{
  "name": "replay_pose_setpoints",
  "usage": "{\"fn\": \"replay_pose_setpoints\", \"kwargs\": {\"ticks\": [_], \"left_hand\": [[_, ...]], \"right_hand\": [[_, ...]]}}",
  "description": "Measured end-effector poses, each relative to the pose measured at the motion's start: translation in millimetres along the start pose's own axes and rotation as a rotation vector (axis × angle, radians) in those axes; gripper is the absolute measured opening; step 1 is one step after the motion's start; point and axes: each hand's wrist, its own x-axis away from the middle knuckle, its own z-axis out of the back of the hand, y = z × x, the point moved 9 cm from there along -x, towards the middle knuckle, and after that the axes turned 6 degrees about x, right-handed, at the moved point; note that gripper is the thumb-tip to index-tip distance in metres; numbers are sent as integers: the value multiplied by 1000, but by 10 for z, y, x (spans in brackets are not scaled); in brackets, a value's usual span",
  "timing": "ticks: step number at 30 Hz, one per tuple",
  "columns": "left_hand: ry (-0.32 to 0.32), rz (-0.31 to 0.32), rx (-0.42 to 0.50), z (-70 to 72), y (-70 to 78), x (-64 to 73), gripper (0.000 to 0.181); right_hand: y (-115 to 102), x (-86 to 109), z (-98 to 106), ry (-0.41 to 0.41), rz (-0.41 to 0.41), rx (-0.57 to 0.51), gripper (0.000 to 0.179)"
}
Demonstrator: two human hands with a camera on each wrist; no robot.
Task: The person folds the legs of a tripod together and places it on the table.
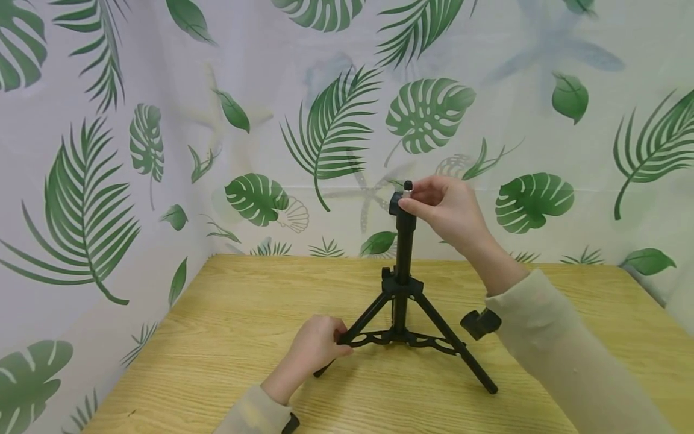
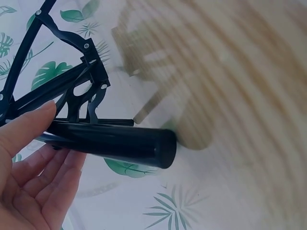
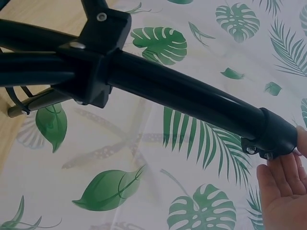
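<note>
A black tripod stand (image 1: 404,253) stands upright on the table with its legs spread. My left hand (image 1: 315,346) grips the stand's left leg low down, thumb on one side and fingers on the other. In the left wrist view, the round end of that leg (image 2: 129,146) sticks out past the left hand (image 2: 43,177). At the top, my right hand (image 1: 449,208) pinches the column by the small silver and black tip (image 1: 408,187). The right wrist view has the column's end collar (image 3: 276,134) at the right hand's fingers (image 3: 280,184).
The wood-grain table (image 1: 228,319) runs back to a leaf-patterned curtain (image 1: 325,229) behind and at the left. Black wrist-worn pieces (image 1: 480,323) show at both sleeves. A dark knob (image 1: 394,204) juts from the column's left side near the top.
</note>
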Motion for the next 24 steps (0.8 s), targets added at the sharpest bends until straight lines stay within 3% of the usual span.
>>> {"fn": "replay_pose_setpoints", "kwargs": {"ticks": [13,24], "left_hand": [[6,-9,36,-9,9,-15,21],[42,-29,31,14,56,-34,19]], "right_hand": [[-33,53,-43,-41,13,8,28],[17,85,-88,-29,18,0,26]]}}
